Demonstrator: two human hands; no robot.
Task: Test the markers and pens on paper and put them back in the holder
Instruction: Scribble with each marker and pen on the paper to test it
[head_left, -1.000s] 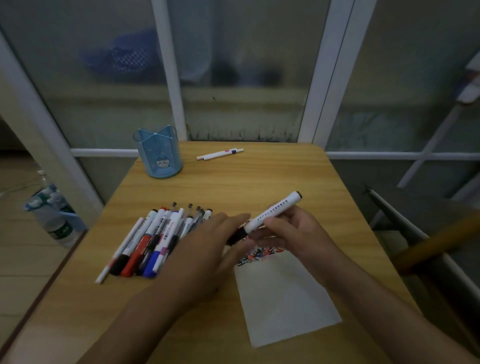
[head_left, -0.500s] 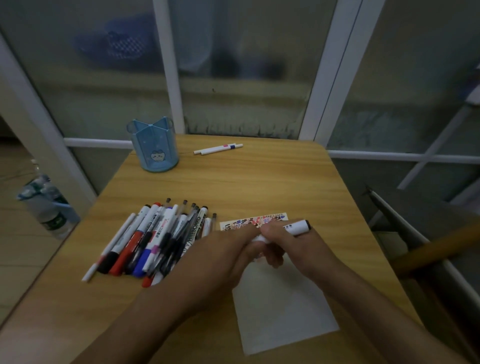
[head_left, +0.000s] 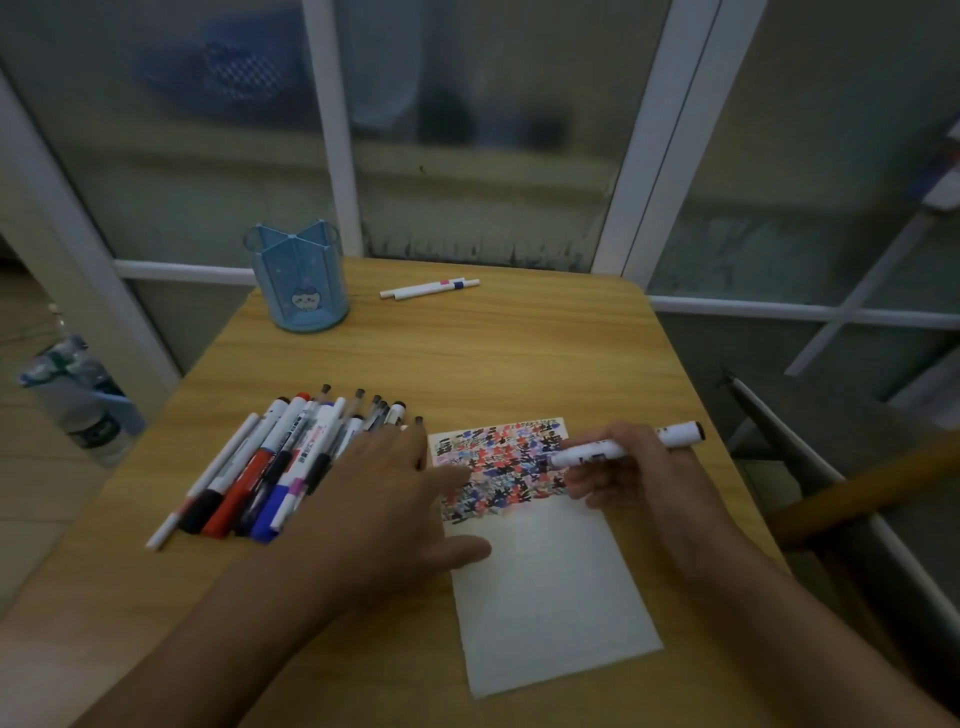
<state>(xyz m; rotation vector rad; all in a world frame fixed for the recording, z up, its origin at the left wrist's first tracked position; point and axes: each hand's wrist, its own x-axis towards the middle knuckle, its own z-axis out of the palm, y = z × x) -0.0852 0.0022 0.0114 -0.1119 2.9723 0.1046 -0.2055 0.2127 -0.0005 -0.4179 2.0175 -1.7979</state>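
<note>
— Wooden bench (head_left: 519, 353) under frosted glass panels with white frames (head_left: 332, 130). Right hand?

— Right hand (head_left: 636, 470) curled round a white marker (head_left: 623, 448), held low and nearly flat, tip end aimed left over the scribbled top of the paper (head_left: 550, 587). Cannot tell whether touching.

— And the left?

— Left hand (head_left: 395, 499) spread flat, fingers straight and apart, resting across the paper's left edge, thumb on the blank part. Holding nothing.

— Paper itself?

— White sheet lying flat near the front right of the bench, upper band crowded with black, red, blue and pink marks (head_left: 498, 467), lower part blank.

— Other pens?

— Pile of markers and pens (head_left: 270, 462) just left of the left hand, lying side by side, caps in black, red and blue. Two thin white pens (head_left: 428, 288) together near the far edge, well apart from the pile.

— Holder?

— Blue holder (head_left: 298, 278) upright at the far left corner, divided inside, small cartoon face on the front.

— Beyond the bench?

— Water bottles (head_left: 78, 400) on the floor to the left.
</note>
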